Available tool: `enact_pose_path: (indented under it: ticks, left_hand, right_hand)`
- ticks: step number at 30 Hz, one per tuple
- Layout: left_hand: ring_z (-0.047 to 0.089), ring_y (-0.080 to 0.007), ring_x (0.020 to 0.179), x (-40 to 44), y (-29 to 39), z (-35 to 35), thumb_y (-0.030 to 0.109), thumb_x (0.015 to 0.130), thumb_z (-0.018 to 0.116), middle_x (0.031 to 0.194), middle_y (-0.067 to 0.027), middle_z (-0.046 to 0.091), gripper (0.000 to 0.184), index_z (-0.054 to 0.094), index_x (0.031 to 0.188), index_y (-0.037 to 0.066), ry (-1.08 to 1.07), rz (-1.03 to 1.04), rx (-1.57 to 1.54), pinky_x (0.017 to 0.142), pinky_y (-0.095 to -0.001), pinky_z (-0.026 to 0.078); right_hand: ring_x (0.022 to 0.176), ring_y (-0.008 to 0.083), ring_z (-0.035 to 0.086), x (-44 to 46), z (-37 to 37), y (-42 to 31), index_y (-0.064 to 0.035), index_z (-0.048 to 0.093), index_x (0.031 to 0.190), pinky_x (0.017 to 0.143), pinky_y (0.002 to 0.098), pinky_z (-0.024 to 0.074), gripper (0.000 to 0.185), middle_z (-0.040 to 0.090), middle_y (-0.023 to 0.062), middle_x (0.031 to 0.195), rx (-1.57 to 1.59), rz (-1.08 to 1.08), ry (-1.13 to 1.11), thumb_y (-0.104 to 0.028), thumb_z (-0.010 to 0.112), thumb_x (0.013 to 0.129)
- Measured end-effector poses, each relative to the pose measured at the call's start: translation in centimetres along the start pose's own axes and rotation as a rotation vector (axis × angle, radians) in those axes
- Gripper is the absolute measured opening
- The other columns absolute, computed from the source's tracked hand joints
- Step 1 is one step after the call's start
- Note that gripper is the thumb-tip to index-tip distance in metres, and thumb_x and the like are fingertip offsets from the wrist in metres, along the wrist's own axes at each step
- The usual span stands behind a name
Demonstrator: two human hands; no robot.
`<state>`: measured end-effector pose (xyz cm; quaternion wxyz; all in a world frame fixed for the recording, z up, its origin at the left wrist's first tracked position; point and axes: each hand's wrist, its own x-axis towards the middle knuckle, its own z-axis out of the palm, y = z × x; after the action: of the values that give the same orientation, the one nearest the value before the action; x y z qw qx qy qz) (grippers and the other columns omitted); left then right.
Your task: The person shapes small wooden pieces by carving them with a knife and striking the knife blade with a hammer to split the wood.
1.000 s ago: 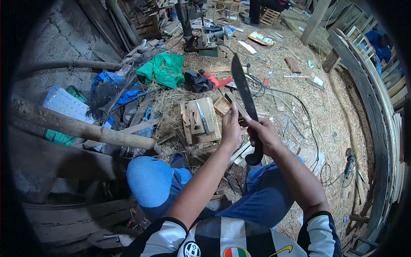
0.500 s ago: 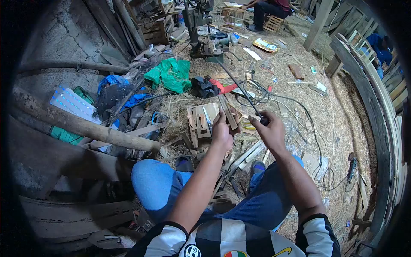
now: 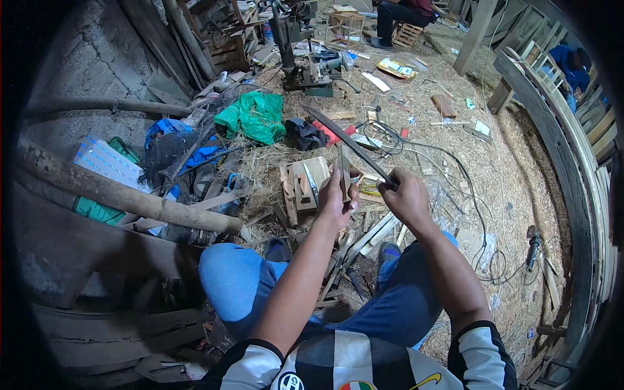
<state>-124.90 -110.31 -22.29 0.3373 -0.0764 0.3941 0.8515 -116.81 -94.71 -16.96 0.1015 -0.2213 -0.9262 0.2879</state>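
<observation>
My left hand [image 3: 335,203] is closed around a short strip of wood [image 3: 344,161], held upright above the wood pile. In my right hand [image 3: 411,199] is the dark handle of a machete [image 3: 351,142]. Its long blade slants up and to the left, passing near the top of the strip; whether they touch I cannot tell. Just left of my left hand, a pale wooden block [image 3: 317,168] stands on the floor, with a thin shiny blade [image 3: 311,180] and several small wood pieces [image 3: 288,188] on or against it.
Loose wood strips [image 3: 374,237] lie between my feet. A green plastic bag [image 3: 252,117] and a drill-like machine [image 3: 286,52] are ahead. Cable [image 3: 465,172] crosses the shavings toward a power tool [image 3: 533,250]. A log rail [image 3: 130,194] runs left; one person [image 3: 396,19] sits far back, another [image 3: 572,65] is right.
The machete blade has turned so its broad side shows more. The wood strip has become more upright in my left hand. My view has shifted slightly.
</observation>
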Motion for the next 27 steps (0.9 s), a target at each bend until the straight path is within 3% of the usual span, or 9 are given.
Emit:
enact_pose_path:
  ticks: [9, 14, 17, 20, 24, 27]
  left_hand:
    - [0.045, -0.0165, 0.043, 0.2, -0.2, -1.3, 0.059, 0.105, 0.043, 0.058, -0.0020, 0.050, 0.056, 0.061, 0.106, 0.006, -0.156, -0.027, 0.038, 0.042, -0.0321, 0.038]
    - [0.042, -0.0141, 0.045, -0.4, 0.0, 0.7, 0.059, 0.108, 0.031, 0.057, 0.0006, 0.044, 0.053, 0.055, 0.094, 0.013, 0.039, -0.116, 0.132, 0.042, -0.0284, 0.031]
    - [0.042, -0.0131, 0.046, 0.2, -0.5, -1.3, 0.059, 0.108, 0.031, 0.060, -0.0005, 0.047, 0.055, 0.055, 0.097, 0.011, -0.145, -0.143, 0.089, 0.046, -0.0292, 0.036]
    - [0.039, -0.0119, 0.045, 0.1, -0.9, -1.4, 0.061, 0.107, 0.030, 0.060, 0.0001, 0.045, 0.057, 0.054, 0.098, 0.011, -0.166, -0.110, 0.070, 0.044, -0.0282, 0.034]
    - [0.038, -0.0113, 0.043, -1.2, -0.7, -0.5, 0.063, 0.107, 0.031, 0.060, 0.0004, 0.045, 0.058, 0.054, 0.098, 0.011, -0.141, -0.126, 0.087, 0.042, -0.0279, 0.033]
    - [0.035, -0.0092, 0.040, -1.6, -0.8, -0.4, 0.062, 0.108, 0.027, 0.055, 0.0032, 0.038, 0.059, 0.052, 0.084, 0.014, -0.041, -0.104, 0.181, 0.038, -0.0252, 0.027]
  right_hand:
    - [0.076, 0.0391, 0.070, -0.4, 0.2, 0.1, -0.0078, 0.064, 0.085, 0.067, 0.0512, 0.0523, 0.026, 0.071, 0.0161, 0.079, -0.106, -0.170, 0.033, -0.031, 0.074, 0.081]
    - [0.073, 0.0390, 0.068, -0.8, 0.1, 0.0, -0.0073, 0.062, 0.085, 0.064, 0.0500, 0.0510, 0.022, 0.068, 0.0159, 0.075, -0.134, -0.302, 0.034, -0.023, 0.075, 0.075]
    - [0.077, 0.0378, 0.069, -0.7, 0.1, 0.0, -0.0078, 0.063, 0.086, 0.068, 0.0495, 0.0530, 0.021, 0.070, 0.0152, 0.081, -0.169, -0.316, -0.014, -0.022, 0.072, 0.073]
    - [0.077, 0.0372, 0.069, -0.5, 0.9, 0.7, -0.0081, 0.063, 0.085, 0.068, 0.0487, 0.0531, 0.021, 0.069, 0.0143, 0.080, -0.191, -0.348, -0.020, -0.022, 0.072, 0.072]
    - [0.077, 0.0378, 0.070, 0.0, 1.4, 1.3, -0.0079, 0.064, 0.085, 0.069, 0.0487, 0.0542, 0.020, 0.070, 0.0163, 0.081, -0.225, -0.429, 0.017, -0.020, 0.070, 0.071]
    - [0.073, 0.0384, 0.070, 0.2, 1.3, 1.1, -0.0080, 0.065, 0.084, 0.065, 0.0490, 0.0541, 0.019, 0.069, 0.0170, 0.076, -0.252, -0.398, -0.052, -0.021, 0.070, 0.071]
